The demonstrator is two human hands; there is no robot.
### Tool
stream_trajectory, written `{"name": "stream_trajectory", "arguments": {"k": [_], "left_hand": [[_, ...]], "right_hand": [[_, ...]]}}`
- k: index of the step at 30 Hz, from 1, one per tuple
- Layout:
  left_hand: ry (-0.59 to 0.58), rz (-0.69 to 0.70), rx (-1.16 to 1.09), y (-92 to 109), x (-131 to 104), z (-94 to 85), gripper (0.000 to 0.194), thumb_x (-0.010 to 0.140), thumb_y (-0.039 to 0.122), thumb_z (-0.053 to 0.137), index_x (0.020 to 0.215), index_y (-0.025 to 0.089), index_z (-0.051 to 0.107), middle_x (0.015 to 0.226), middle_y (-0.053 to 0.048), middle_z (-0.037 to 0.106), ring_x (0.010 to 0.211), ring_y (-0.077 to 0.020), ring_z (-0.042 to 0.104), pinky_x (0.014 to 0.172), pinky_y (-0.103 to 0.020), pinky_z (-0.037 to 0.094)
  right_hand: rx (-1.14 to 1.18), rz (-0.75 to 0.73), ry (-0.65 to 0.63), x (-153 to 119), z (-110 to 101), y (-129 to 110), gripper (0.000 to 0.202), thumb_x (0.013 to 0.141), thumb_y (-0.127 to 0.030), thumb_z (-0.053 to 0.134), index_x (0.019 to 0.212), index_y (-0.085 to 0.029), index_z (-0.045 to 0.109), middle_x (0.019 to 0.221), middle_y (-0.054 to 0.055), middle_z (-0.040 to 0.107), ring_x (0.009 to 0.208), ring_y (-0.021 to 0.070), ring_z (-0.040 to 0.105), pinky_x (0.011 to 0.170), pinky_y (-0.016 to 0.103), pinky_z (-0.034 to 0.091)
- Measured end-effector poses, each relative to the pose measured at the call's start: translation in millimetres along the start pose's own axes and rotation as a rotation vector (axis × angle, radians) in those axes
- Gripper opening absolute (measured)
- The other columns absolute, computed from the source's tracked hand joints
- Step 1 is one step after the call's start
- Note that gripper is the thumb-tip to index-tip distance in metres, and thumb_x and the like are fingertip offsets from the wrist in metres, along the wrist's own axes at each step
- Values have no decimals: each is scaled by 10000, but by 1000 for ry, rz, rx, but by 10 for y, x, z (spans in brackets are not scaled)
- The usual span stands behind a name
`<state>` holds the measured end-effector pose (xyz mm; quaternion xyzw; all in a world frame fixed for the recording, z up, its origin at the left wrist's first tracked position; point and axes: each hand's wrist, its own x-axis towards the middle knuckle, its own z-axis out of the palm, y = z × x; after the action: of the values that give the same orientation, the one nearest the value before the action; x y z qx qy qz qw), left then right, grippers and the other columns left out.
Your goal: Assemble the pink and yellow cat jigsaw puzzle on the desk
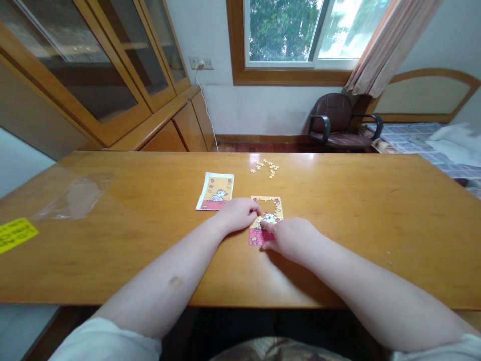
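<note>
A small jigsaw puzzle [257, 236] lies on the wooden table, yellow above and pink below, with a white animal in the middle and a bare gap in its upper part. My left hand [239, 214] rests at the puzzle's left edge, its fingers curled over that side; whether a piece is under them is hidden. From the right, my right hand [293, 237] touches the white animal with an extended index finger, the thumb apart near the lower edge. A reference picture [217, 192] of the same design lies just beyond my left hand. Loose pieces [271, 168] are scattered behind the puzzle.
The wooden table [150, 240] bears a clear plastic bag [80, 198] on the left and a yellow label [17, 234] at its left edge. Glass-door cabinets [124, 55] stand to the left. An office chair [334, 120] and a bed are beyond the table.
</note>
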<state>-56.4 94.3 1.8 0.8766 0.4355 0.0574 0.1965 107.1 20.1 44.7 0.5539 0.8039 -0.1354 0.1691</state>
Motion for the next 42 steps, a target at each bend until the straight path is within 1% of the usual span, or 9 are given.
{"name": "stream_trajectory", "arguments": {"k": [4, 11, 17, 25, 30, 34, 36, 38, 42], "left_hand": [[10, 37, 10, -3, 1, -9, 292, 783, 209, 458, 884, 255, 728, 916, 6, 721, 842, -175, 628, 723, -270, 459], [-6, 69, 40, 0, -14, -29, 301, 751, 189, 453, 829, 264, 734, 864, 14, 715, 814, -174, 615, 685, -267, 442], [-2, 78, 26, 8, -18, -26, 310, 754, 184, 457, 833, 274, 743, 871, 7, 712, 834, -180, 616, 727, -271, 451], [7, 67, -8, 0, -11, -11, 306, 762, 176, 465, 854, 270, 741, 897, 7, 717, 856, -176, 621, 768, -274, 459], [97, -40, -37, -72, 28, 14, 284, 799, 223, 455, 873, 235, 729, 919, -19, 717, 866, -192, 623, 785, -295, 468], [172, -120, -114, -147, 59, 29, 293, 813, 215, 437, 882, 227, 721, 951, -21, 713, 905, -196, 619, 807, -307, 468], [193, -151, -151, -167, 70, 28, 300, 815, 214, 436, 902, 230, 722, 941, -22, 712, 890, -195, 620, 796, -310, 471], [206, -170, -173, -172, 79, 24, 295, 814, 221, 445, 910, 231, 724, 929, -24, 711, 865, -194, 621, 784, -313, 473], [224, -170, -198, -164, 90, 21, 283, 809, 218, 451, 894, 227, 722, 918, -23, 710, 852, -195, 623, 780, -316, 475]], "right_hand": [[-14, -5, 28, -13, -11, -1, 577, 842, -600, 482, 1322, -280, 501, 901, 136, 716, 843, 310, 684, 658, 371, 500], [-7, 6, 3, -17, -49, -14, 538, 854, -589, 467, 1268, -252, 542, 921, 141, 712, 864, 301, 681, 679, 362, 499], [32, 16, 19, 22, -42, 1, 544, 857, -610, 440, 1239, -245, 570, 903, 149, 712, 860, 300, 678, 681, 356, 489], [27, 17, 50, 48, -72, 9, 487, 887, -582, 386, 1072, -211, 641, 888, 135, 710, 834, 275, 678, 667, 330, 476], [69, 62, 271, 309, -10, 260, 447, 915, -533, 345, 955, -204, 645, 886, 101, 696, 823, 239, 648, 690, 307, 438], [207, 121, 527, 664, 154, 635, 345, 940, -365, 330, 954, -183, 622, 931, 75, 672, 881, 193, 595, 754, 276, 403], [270, 200, 631, 825, 231, 766, 321, 932, -308, 334, 960, -157, 616, 964, 88, 652, 912, 186, 572, 798, 270, 388], [244, 281, 690, 961, 265, 823, 326, 921, -315, 347, 977, -150, 622, 989, 106, 633, 947, 215, 547, 846, 304, 367], [129, 263, 726, 1198, 184, 800, 409, 917, -404, 365, 1130, -145, 599, 1126, 145, 582, 1058, 271, 478, 928, 370, 312]]}}
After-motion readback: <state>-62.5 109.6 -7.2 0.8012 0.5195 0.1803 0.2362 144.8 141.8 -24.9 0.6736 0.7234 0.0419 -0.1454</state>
